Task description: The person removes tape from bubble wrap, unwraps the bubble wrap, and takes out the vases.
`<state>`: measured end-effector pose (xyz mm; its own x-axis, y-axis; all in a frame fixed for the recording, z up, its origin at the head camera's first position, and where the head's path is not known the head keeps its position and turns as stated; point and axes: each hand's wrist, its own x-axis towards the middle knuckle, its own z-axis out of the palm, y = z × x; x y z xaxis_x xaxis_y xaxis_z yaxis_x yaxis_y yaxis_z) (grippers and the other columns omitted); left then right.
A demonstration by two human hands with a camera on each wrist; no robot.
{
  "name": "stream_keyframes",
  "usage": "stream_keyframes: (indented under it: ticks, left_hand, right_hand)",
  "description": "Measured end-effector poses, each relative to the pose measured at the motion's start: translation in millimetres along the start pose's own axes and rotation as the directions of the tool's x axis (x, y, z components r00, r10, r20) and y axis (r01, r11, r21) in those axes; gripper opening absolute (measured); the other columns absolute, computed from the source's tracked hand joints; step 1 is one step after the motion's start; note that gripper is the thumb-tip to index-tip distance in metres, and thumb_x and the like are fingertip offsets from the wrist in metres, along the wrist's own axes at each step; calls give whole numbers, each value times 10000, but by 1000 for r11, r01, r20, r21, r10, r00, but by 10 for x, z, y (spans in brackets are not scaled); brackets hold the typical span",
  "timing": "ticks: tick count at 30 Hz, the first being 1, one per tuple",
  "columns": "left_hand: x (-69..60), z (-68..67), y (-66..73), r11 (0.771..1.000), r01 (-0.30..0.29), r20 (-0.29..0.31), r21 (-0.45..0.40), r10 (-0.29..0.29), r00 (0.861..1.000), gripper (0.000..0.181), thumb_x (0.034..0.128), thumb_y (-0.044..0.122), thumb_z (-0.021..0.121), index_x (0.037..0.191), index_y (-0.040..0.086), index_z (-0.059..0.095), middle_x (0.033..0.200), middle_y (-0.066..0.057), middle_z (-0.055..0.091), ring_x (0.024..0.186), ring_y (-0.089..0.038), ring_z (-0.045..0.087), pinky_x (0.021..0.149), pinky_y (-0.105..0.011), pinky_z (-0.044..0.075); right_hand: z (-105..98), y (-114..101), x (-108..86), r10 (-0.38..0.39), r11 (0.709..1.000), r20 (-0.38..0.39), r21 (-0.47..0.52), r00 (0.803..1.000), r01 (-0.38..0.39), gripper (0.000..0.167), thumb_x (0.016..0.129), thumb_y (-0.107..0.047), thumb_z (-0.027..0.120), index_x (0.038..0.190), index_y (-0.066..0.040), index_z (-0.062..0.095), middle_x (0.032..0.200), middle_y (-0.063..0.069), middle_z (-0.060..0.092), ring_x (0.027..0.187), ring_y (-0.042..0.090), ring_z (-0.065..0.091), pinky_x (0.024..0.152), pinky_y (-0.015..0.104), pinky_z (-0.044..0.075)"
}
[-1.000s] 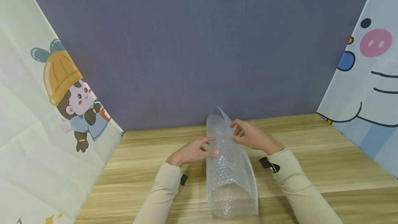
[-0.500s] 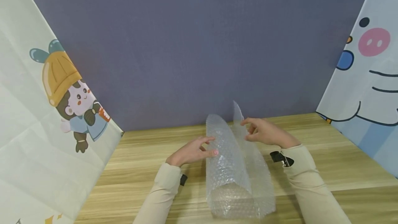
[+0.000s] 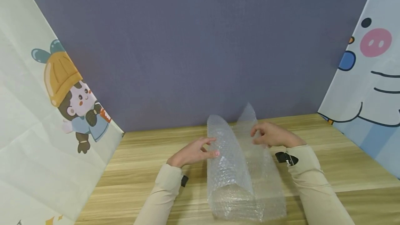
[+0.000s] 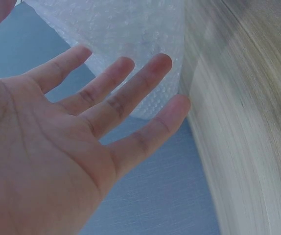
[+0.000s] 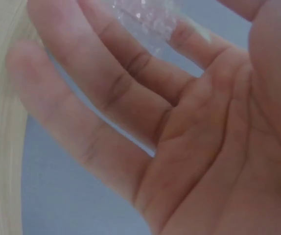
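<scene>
A sheet of clear bubble wrap [image 3: 226,155] lies on the table, curled into a loose roll with its near end open. On its right, a loose flap [image 3: 247,121] stands up, with a pointed corner at the far end. My left hand [image 3: 193,152] is at the roll's left side, fingers spread. In the left wrist view the fingers look straight and the palm [image 4: 42,152] is bare. My right hand [image 3: 275,135] is by the flap, fingers slightly bent. In the right wrist view, some wrap [image 5: 143,17] shows at the fingers; the palm is bare.
The wood-grain table [image 3: 150,159] meets a grey-blue panel [image 3: 187,51] just behind the roll. White printed sheets stand at the left [image 3: 28,114] and right [image 3: 381,89]. Dark wrist mounts sit under both cuffs.
My right hand has moved right, and the flap has come away from the roll, spreading rightward. The left hand has stayed in place at the roll.
</scene>
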<state>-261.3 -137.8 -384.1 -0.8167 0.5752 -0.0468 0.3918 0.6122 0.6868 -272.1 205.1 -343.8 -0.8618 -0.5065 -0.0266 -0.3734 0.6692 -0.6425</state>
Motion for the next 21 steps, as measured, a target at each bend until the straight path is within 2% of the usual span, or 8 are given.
stream_keyframes:
  ticks: [3,7,13,17,21]
  left_hand:
    - [-7,0,-3,1000,-2,-2,-3,2,1000,704,964,589,617,1572,308,402,1519,-88,504,1282,-316,602,1028,-470,531]
    - [-26,-5,-4,1000,0,3,-2,0,1000,715,963,606,607,1578,316,388,1535,-77,490,1306,-317,587,1039,-476,524]
    - [-54,-15,-4,1000,28,7,-8,-28,1000,732,950,637,603,1580,342,375,1546,-52,472,1342,-320,561,1057,-485,509]
    - [-41,-11,7,1000,24,8,0,-24,1000,743,943,656,597,1582,353,368,1548,-32,469,1346,-309,558,1058,-473,510]
    - [-15,2,15,1000,15,9,14,-15,1000,740,948,654,591,1583,347,369,1546,-31,470,1339,-302,564,1051,-469,515]
  right_hand:
    - [2,22,-6,7,1000,3,0,1000,-7,236,982,-162,671,1159,-5,672,812,39,618,635,159,535,556,297,503]
    - [3,50,-13,10,1000,14,2,1000,-10,192,995,-187,657,1093,-27,696,779,27,594,591,109,496,535,268,470]
    - [-36,91,-33,11,999,52,30,999,-12,206,1012,-209,637,1092,-33,707,810,46,609,588,85,467,533,253,434]
    - [-81,122,-74,-2,999,61,45,998,-1,214,1015,-174,624,1107,6,693,890,73,649,654,116,533,573,274,483]
    - [-133,168,-122,-5,999,67,49,998,2,233,1024,-185,613,1123,13,685,957,104,678,754,169,617,661,347,555]
